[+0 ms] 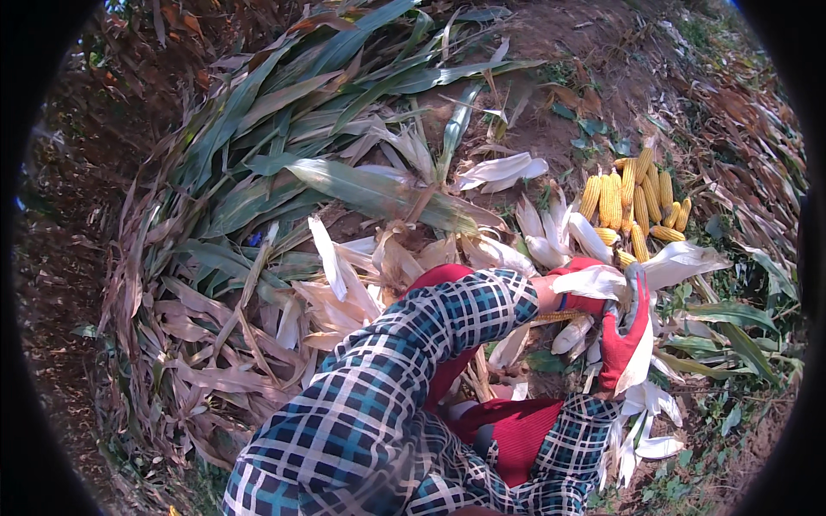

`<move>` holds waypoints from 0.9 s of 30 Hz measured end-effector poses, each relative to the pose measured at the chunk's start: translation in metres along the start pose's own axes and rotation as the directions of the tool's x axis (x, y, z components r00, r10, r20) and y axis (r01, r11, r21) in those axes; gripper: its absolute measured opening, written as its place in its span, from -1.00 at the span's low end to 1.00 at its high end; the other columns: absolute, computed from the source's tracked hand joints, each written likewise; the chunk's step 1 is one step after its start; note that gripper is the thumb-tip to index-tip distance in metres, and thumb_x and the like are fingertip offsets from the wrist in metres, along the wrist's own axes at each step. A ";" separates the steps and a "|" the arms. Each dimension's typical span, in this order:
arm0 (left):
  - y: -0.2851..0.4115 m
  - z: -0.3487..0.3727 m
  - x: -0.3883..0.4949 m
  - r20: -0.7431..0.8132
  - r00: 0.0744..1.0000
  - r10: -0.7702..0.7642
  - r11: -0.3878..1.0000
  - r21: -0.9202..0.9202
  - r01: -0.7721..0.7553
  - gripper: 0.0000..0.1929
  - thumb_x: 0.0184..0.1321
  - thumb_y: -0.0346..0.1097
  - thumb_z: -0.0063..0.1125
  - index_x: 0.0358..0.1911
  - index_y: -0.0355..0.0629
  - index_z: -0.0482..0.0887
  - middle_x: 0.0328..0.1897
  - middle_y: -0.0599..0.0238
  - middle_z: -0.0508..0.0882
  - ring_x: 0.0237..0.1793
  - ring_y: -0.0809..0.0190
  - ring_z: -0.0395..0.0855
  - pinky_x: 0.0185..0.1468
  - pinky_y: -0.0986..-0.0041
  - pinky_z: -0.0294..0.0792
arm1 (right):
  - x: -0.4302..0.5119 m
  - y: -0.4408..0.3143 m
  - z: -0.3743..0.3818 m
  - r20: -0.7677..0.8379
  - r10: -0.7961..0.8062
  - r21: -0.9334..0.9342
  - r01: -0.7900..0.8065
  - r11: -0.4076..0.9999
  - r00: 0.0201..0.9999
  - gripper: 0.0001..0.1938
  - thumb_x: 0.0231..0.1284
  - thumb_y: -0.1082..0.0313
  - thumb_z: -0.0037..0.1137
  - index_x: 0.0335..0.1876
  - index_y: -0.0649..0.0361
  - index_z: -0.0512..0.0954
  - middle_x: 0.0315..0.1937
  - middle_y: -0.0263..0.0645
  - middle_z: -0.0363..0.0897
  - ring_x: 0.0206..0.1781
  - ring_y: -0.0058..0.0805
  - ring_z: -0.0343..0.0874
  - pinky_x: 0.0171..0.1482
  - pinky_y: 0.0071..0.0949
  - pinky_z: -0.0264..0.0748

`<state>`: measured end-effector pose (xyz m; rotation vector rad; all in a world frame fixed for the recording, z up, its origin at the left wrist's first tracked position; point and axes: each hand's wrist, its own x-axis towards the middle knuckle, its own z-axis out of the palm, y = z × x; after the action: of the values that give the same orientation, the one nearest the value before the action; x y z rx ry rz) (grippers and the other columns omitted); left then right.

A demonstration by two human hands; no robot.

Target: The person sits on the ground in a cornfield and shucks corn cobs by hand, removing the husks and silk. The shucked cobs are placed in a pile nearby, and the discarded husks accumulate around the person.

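Note:
My left hand point(581, 301), in a red glove, grips a partly husked ear of corn point(558, 316). The ear's yellow kernels show below my left wrist. My right hand point(624, 332), in a red glove with grey palm and fingers, meets it at the husk end, with thumb and fingers around the pale husk. One peeled husk leaf point(684, 264) spreads to the right, another point(590, 282) folds over my left hand. A further strip point(637, 361) hangs along my right wrist. The gloves and leaves hide much of the ear.
A pile of bare yellow corn cobs point(623, 197) lies on the soil just beyond my hands. Unpeeled ears point(548, 232) rest beside it. Cut corn stalks with long leaves point(361, 187) cover the ground ahead and left. Loose husks point(645, 426) lie right of my right forearm.

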<state>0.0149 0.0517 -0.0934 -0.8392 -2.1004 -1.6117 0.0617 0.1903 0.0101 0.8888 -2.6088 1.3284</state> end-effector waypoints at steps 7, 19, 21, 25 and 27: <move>0.038 -0.004 0.005 0.208 0.842 -0.498 0.836 0.372 0.403 -0.60 -0.25 -0.11 0.35 -0.27 -0.10 0.69 -0.32 0.09 0.72 -0.26 -0.03 0.71 -0.18 0.21 0.52 | 0.008 0.041 0.003 -0.041 -0.151 -0.216 0.139 0.966 0.988 -0.68 0.35 0.34 0.02 0.17 0.18 0.52 0.20 -0.09 0.52 0.22 -0.18 0.54 0.24 -0.33 0.43; 0.051 -0.034 0.007 0.231 0.949 -0.215 0.971 0.153 0.182 -0.62 0.06 -0.20 0.32 -0.05 -0.18 0.61 -0.12 0.09 0.64 -0.05 0.10 0.59 0.05 0.32 0.40 | 0.020 0.039 -0.022 -0.473 0.259 0.730 0.210 0.650 0.842 -0.52 0.50 0.00 -0.16 0.16 0.36 0.39 0.07 -0.01 0.55 0.08 -0.15 0.63 0.13 -0.23 0.57; 0.051 -0.042 0.008 0.212 0.932 -0.293 0.955 0.016 0.296 -0.61 0.07 -0.21 0.31 -0.03 -0.18 0.61 -0.10 0.10 0.64 -0.04 0.12 0.60 0.07 0.34 0.40 | 0.011 0.031 -0.037 -0.474 0.221 0.676 0.192 0.711 0.853 -0.54 0.46 0.19 -0.04 0.29 0.36 0.31 0.16 0.00 0.50 0.18 -0.16 0.57 0.20 -0.26 0.53; 0.038 -0.046 0.008 0.187 0.913 -0.362 0.913 -0.128 0.388 -0.59 0.09 -0.21 0.31 0.01 -0.18 0.59 -0.05 0.12 0.64 0.00 0.15 0.61 0.11 0.36 0.41 | -0.005 0.014 -0.025 -0.345 0.119 0.524 0.086 0.848 0.931 -0.47 0.20 0.65 0.10 0.32 0.36 0.33 0.21 -0.06 0.49 0.21 -0.34 0.55 0.24 -0.37 0.48; 0.027 -0.039 0.009 0.164 0.923 -0.349 0.931 -0.051 0.361 -0.57 0.10 -0.18 0.30 0.03 -0.17 0.59 0.01 0.12 0.65 0.03 0.13 0.61 0.15 0.35 0.41 | -0.007 0.011 -0.014 -0.202 0.032 0.288 0.028 0.957 0.979 -0.47 0.15 0.59 0.19 0.30 0.28 0.39 0.24 -0.08 0.48 0.27 -0.31 0.51 0.27 -0.36 0.44</move>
<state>0.0224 0.0214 -0.0572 -0.6484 -2.4218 -1.8753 0.0593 0.2093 0.0090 0.7343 -2.2984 1.7336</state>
